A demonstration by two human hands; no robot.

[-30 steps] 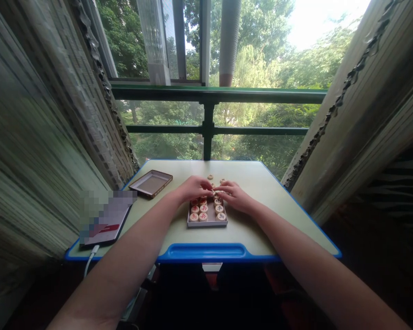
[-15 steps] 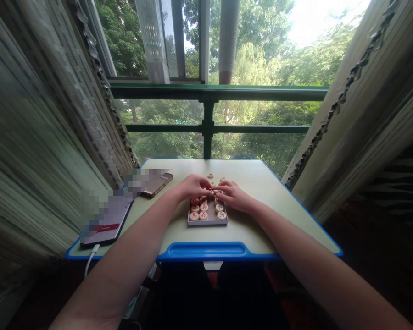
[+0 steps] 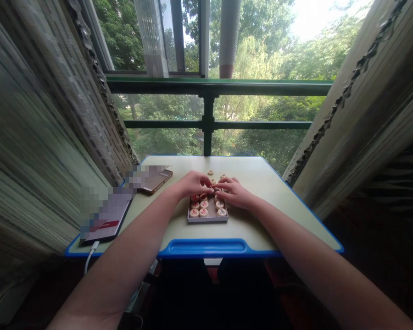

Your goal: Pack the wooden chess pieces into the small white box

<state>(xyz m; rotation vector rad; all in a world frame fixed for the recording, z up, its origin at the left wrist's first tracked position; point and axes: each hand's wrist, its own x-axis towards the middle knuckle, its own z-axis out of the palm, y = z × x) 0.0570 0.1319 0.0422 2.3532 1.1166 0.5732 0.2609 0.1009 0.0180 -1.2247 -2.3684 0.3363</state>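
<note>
A shallow tray-like box (image 3: 208, 220) on the table holds round wooden Chinese chess pieces. Red-marked pieces (image 3: 203, 212) fill two columns on its left side, and dark-marked pieces (image 3: 221, 212) line its right side. Over the far end of the box, my left hand (image 3: 197, 183) pinches what looks like a Chinese chess piece, mostly covered by the fingers. My right hand (image 3: 236, 192) reaches in from the right, fingers stretched out and apart over the right column, fingertips close to the left hand's. Beyond the hands lie several loose pieces (image 3: 210, 173).
A tablet-like device (image 3: 105, 224), partly blurred out, lies at the table's left with a white cable (image 3: 91, 254) plugged in. Behind it sits a brown-edged box lid (image 3: 158, 180). The table (image 3: 278, 215) has a blue rim and a front groove (image 3: 206, 247). Curtains (image 3: 344, 123) flank both sides.
The camera view has tilted slightly, so the table sits a little higher in the picture. Both hands stay over the box's far end, with only small finger shifts.
</note>
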